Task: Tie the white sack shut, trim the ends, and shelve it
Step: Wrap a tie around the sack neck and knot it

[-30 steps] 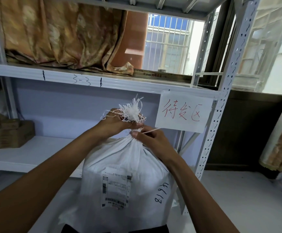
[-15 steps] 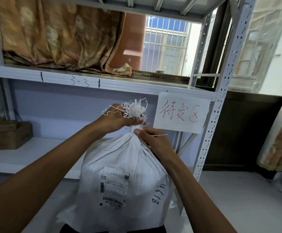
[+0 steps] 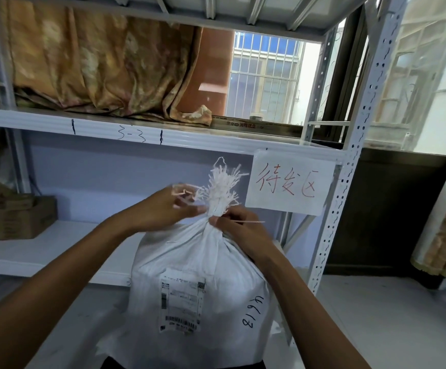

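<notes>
Leftmost, on the lower shelf (image 3: 30, 251), a cardboard box (image 3: 25, 217), well apart from the work. Next, the left hand (image 3: 168, 209), fingers curled, pinching loose strands of the frayed top (image 3: 224, 182) just above the neck, probably to keep the gathered mouth bunched for tightening. Between both arms, upright before that shelf, the white sack (image 3: 216, 251). Rightward, the right hand (image 3: 240, 230), fingertips pressed together on a thin white tie (image 3: 248, 222), seemingly drawing it snug. Trimming and shelving not yet done.
</notes>
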